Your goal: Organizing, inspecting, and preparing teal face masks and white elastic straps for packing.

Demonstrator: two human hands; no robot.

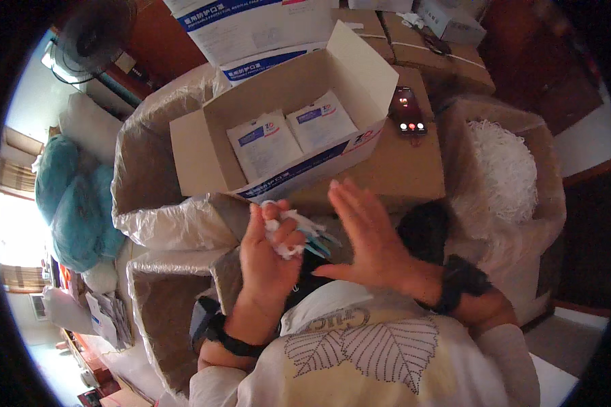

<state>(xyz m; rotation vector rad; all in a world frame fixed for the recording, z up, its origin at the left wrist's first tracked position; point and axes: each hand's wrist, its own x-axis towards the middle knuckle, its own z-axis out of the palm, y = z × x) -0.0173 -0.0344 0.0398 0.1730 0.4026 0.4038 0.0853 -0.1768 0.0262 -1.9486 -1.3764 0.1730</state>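
My left hand (pixel 268 247) is closed around a small bundle of white and teal strips (pixel 313 237). The strips stick out past my fingers toward the right, and their exact kind is hard to make out. My right hand (pixel 370 234) is held a little to the right of the bundle, its fingers stretched out with nothing in them. Just beyond both hands stands an open white cardboard box (pixel 299 173) with blue print. Inside it are two stacks of flat white packets, a left stack (pixel 268 146) and a right stack (pixel 322 122).
At the right, a plastic-lined carton holds a heap of thin white cords (pixel 504 169). A lit phone (pixel 407 112) lies on a brown carton. Plastic-lined cartons (pixel 163 227) stand at the left, near teal bags (pixel 78 203). More printed boxes (pixel 258 34) are stacked behind.
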